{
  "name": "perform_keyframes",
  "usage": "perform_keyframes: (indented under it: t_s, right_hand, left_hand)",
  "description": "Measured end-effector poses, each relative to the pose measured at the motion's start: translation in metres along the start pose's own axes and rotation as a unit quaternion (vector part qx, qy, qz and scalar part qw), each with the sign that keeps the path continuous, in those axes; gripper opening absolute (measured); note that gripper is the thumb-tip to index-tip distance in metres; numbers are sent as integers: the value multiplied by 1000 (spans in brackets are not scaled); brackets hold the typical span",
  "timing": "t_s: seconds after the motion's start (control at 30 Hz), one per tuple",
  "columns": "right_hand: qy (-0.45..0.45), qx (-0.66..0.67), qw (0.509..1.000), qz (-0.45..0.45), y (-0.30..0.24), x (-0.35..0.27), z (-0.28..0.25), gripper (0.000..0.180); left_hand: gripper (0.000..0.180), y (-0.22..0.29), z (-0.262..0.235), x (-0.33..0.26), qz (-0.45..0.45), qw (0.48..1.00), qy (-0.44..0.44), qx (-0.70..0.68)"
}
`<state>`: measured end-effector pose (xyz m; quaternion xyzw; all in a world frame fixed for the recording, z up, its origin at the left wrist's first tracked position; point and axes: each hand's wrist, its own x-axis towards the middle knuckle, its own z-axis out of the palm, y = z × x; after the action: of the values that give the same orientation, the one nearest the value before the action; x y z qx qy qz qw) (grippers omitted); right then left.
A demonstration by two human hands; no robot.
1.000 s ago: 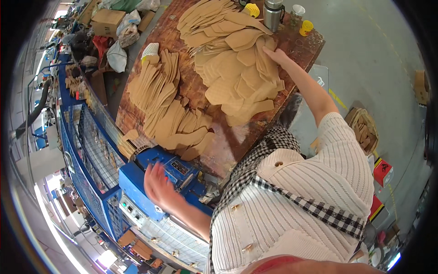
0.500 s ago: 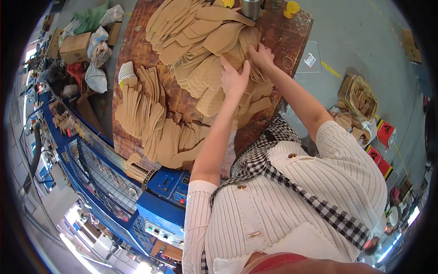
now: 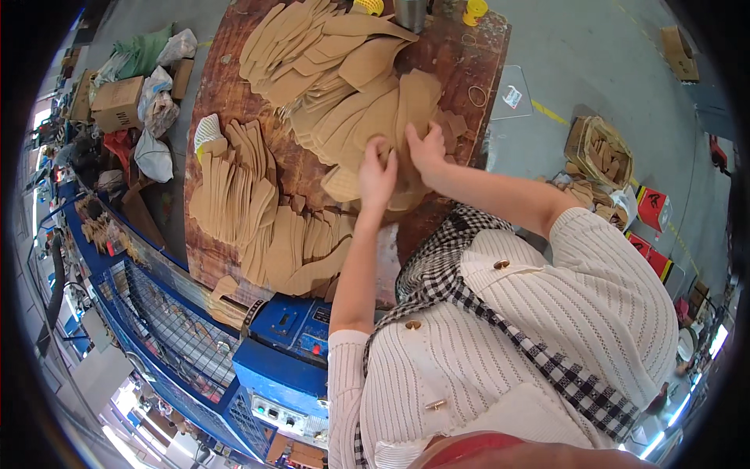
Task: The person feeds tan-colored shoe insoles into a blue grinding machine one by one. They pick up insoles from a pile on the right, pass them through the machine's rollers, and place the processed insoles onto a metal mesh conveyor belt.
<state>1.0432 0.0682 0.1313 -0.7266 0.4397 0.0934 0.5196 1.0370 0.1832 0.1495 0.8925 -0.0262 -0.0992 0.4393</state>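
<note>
Between my two hands stands a bundle of brown insole-shaped board pieces [image 3: 416, 98], rounded at the top. My left hand [image 3: 376, 173] pinches its left side, thumb and fingers closed. My right hand [image 3: 427, 148] grips its right side, and the fingers behind the pieces are hidden. Left of and beyond the bundle, a wide fanned heap of the same insole pieces [image 3: 312, 55] covers the table. Another fanned row of insole pieces [image 3: 234, 184] lies to the left, with more pieces [image 3: 301, 250] at its near end.
The worn red-brown table [image 3: 301, 176] has a metal cup [image 3: 409, 14] and a yellow tub [image 3: 475, 11] at its far edge. A blue machine [image 3: 281, 367] adjoins it at the near left. Boxes [image 3: 117, 104] and bags stand on the floor at left, a filled basket [image 3: 600, 156] at right.
Both hands have come nearer to me and closed on the insole bundle, which now stands raised between them. The view has shifted slightly.
</note>
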Motion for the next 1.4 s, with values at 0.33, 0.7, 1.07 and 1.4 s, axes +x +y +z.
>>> perform_keyframes:
  t_s: [0.33,0.7,1.07,1.4]
  right_hand:
    - [-94,-6,996,13,89,-74,14,68]
    - [-470,-187,862,-27,59,3,-71,53]
    - [-211,-417,270,-842,17,24,-50,68]
    - [-270,-436,354,-782,45,42,-56,79]
  left_hand:
    - [25,-82,-29,-84,-77,976,-92,-181]
    - [69,-21,21,-130,-70,978,163,108]
    - [84,-37,55,-168,-44,933,138,331]
    - [56,-41,90,-281,-291,912,247,-150]
